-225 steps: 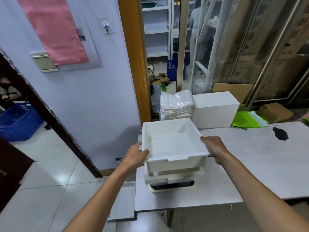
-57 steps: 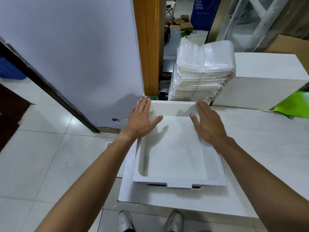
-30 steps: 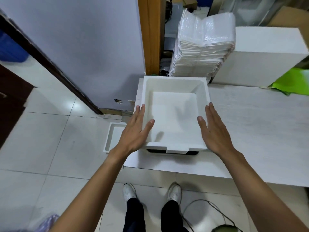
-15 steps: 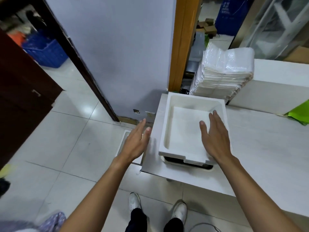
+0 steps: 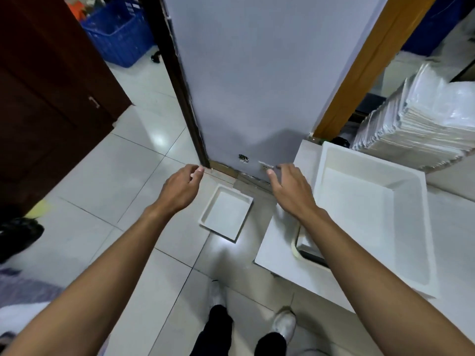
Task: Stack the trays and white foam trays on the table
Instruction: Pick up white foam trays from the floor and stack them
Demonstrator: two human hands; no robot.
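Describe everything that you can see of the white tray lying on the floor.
The tray is white, rectangular and shallow, with a raised rim and flat bottom; it looks like foam. It is empty and lies open side up on the tiled floor, askew to the tile joints, near the foot of the wall, left of the table. Only the floor touches it.

Floor tiles (image 5: 102,181) are super glossy and throw the light back, while the foam tray (image 5: 226,214) on them looks matt and smooth. The big tray (image 5: 359,214) is the same matt white foam. Table (image 5: 277,247) is matt and pale, door frame (image 5: 359,62) is varnished wood, crate (image 5: 118,29) is blue plastic, and the bag stack (image 5: 424,119) is shiny, crinkly plastic.
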